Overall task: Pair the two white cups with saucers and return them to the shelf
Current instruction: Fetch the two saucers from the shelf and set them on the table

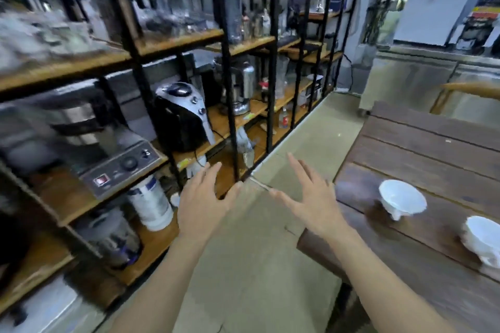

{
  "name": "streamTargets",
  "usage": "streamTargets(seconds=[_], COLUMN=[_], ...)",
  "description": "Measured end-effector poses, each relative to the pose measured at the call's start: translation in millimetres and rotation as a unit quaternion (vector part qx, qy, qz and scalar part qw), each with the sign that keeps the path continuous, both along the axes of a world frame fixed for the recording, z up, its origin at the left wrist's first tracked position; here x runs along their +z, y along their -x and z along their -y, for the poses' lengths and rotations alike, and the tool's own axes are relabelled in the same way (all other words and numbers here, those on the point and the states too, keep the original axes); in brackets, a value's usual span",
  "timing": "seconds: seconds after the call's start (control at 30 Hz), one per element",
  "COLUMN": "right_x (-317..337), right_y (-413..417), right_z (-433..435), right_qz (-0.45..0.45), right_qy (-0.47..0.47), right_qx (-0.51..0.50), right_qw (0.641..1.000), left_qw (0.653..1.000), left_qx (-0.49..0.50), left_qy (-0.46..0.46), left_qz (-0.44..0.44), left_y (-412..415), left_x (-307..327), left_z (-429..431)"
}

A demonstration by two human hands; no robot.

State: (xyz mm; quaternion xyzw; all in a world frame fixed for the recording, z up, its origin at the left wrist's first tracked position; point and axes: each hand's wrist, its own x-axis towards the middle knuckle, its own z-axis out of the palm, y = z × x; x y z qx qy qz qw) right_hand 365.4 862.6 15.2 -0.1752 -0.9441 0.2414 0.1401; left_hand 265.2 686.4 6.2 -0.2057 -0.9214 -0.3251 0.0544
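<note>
Now we hold both hands, left [201, 204] and right [313, 201], empty and spread mid-frame, with the cups [401, 199] lower right, nearer our right.

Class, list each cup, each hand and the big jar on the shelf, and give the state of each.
Far cup: upright on table, looks empty, no saucer.
Near cup: upright on table, no saucer.
Left hand: open, empty.
Right hand: open, empty.
Jar: tilted, on lower shelf.
</note>
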Motion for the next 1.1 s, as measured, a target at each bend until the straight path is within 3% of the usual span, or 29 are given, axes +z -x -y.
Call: streamTargets(seconds=[0.23, 0.5, 0.87, 1.1], right_x=[20.4, 30.3, 19.4, 17.9], right_y=[104.5, 200.5, 354.1, 433.0], right_z=[170.3, 329.4, 510.9, 597.4], right_qz=[-0.043, -0.047, -0.015, 0.048], right_qy=[0.009, 0.015, 0.051, 0.047], right_qx=[0.169, 0.358, 0.495, 0.519], right_qw=[0.985, 0.933, 0.867, 0.852], left_qw=[0.986, 0.941, 0.882, 0.849], left_qx=[0.159, 0.329, 0.466, 0.526], left_qy=[-0.002, -0.02, -0.015, -0.034], left_qz=[-0.043, -0.073, -0.068, -0.04], left_y=[24.2, 50.5, 158.7, 206.1], left_x=[25.9, 35.7, 33.0, 31.7], left_z=[194.6, 342.3, 489.2, 571.5])
